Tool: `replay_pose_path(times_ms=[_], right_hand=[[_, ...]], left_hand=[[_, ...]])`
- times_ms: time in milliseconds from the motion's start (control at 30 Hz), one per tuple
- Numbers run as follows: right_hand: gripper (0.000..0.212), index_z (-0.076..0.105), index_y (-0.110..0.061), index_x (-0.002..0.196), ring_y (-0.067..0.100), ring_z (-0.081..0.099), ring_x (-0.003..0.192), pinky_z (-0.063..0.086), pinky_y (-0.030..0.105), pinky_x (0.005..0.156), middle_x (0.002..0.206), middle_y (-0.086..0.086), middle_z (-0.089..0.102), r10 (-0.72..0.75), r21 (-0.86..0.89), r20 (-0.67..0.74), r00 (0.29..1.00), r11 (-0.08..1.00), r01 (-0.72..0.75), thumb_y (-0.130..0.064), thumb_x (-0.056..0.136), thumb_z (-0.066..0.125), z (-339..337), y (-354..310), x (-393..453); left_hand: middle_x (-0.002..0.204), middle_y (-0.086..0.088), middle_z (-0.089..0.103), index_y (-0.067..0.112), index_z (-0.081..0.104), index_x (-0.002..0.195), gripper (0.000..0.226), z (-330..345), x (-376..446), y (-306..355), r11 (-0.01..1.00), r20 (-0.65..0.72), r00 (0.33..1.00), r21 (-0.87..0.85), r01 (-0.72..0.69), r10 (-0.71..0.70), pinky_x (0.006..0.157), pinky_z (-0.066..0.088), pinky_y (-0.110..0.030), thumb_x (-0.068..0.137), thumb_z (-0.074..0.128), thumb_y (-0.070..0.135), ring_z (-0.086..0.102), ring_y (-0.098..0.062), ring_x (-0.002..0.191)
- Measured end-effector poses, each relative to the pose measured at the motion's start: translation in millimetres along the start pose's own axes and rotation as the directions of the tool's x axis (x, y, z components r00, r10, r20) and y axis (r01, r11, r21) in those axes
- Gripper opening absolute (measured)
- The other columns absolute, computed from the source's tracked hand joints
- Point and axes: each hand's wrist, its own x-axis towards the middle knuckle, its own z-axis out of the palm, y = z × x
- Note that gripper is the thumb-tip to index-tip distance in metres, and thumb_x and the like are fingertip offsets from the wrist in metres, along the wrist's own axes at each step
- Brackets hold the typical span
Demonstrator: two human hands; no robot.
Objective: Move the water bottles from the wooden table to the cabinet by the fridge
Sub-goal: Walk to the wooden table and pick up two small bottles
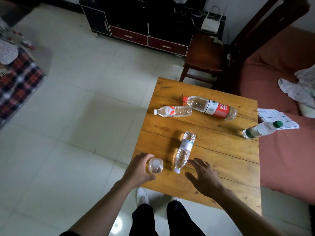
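On wooden table (221,155), left hand (138,169) round clear upright bottle (155,166), right hand (202,178) spread loose

head view, steeply down, table (221,150) near

We see five clear plastic water bottles on the wooden table (221,150). The white-capped bottle (155,166) stands upright at the near left edge. Just right of it the blue-labelled bottle (185,150) lies on its side, cap toward us. Farther off lie the small orange-labelled bottle (173,111) and the big red-labelled bottle (211,107). The green-capped bottle (261,129) stands at the right edge.
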Motion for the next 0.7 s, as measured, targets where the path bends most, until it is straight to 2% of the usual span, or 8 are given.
replay_pose_path(times_ms=[100, 200, 367, 533, 700], right_hand=[[0.063, 0.029, -0.031, 0.152, 0.025, 0.025, 0.148, 0.036, 0.052, 0.113, 0.162, -0.001, 0.026, 0.012, 0.025, 0.013, 1.0, 1.0, -0.012, -0.057, 0.097, 0.044, 18.2, 5.5, 6.5], [0.063, 0.033, -0.03, 0.15, 0.024, 0.029, 0.145, 0.038, 0.051, 0.112, 0.16, -0.002, 0.031, 0.023, 0.054, 0.025, 0.999, 0.998, -0.024, -0.057, 0.095, 0.045, 36.9, 11.3, 12.5], [0.063, 0.038, -0.03, 0.146, 0.023, 0.04, 0.138, 0.042, 0.048, 0.108, 0.153, -0.002, 0.042, 0.045, 0.112, 0.031, 0.999, 0.993, -0.048, -0.06, 0.091, 0.043, 66.2, 21.3, 27.1], [0.062, 0.034, -0.024, 0.148, 0.028, 0.043, 0.134, 0.044, 0.047, 0.106, 0.15, 0.006, 0.043, 0.097, 0.189, 0.024, 0.995, 0.977, -0.1, -0.047, 0.094, 0.055, 81.1, 19.0, 46.2], [0.063, 0.032, -0.022, 0.147, 0.03, 0.046, 0.129, 0.046, 0.044, 0.103, 0.147, 0.011, 0.044, 0.148, 0.29, 0.026, 0.989, 0.945, -0.15, -0.042, 0.094, 0.058, 95.7, 17.2, 55.0]], left_hand=[[0.128, 0.017, 0.054, 0.037, 0.049, 0.13, 0.076, 15.9, 4.4, -7.0, 0.999, -0.012, 1.0, -0.036, -0.027, 0.026, 0.091, 0.044, -0.021, 0.061, 0.081, 0.037, 0.051, -0.008, 0.117], [0.125, 0.015, 0.057, 0.033, 0.053, 0.129, 0.071, 28.2, 8.2, -12.7, 0.996, -0.083, 0.995, -0.066, -0.063, 0.058, 0.092, 0.045, -0.02, 0.066, 0.085, 0.029, 0.053, -0.007, 0.114], [0.12, 0.015, 0.059, 0.031, 0.056, 0.125, 0.068, 39.2, 17.6, -22.0, 0.989, -0.141, 0.982, -0.071, -0.133, 0.122, 0.093, 0.049, -0.025, 0.066, 0.088, 0.027, 0.056, -0.007, 0.11], [0.112, 0.017, 0.055, 0.025, 0.059, 0.123, 0.067, 45.4, 22.5, -29.0, 0.98, -0.206, 0.962, -0.05, -0.192, 0.178, 0.087, 0.052, -0.026, 0.063, 0.088, 0.021, 0.057, -0.008, 0.104], [0.106, 0.015, 0.055, 0.023, 0.06, 0.116, 0.061, 42.7, 31.9, -24.1, 0.974, -0.248, 0.946, -0.041, -0.224, 0.207, 0.08, 0.054, -0.029, 0.062, 0.089, 0.02, 0.059, -0.012, 0.098]])
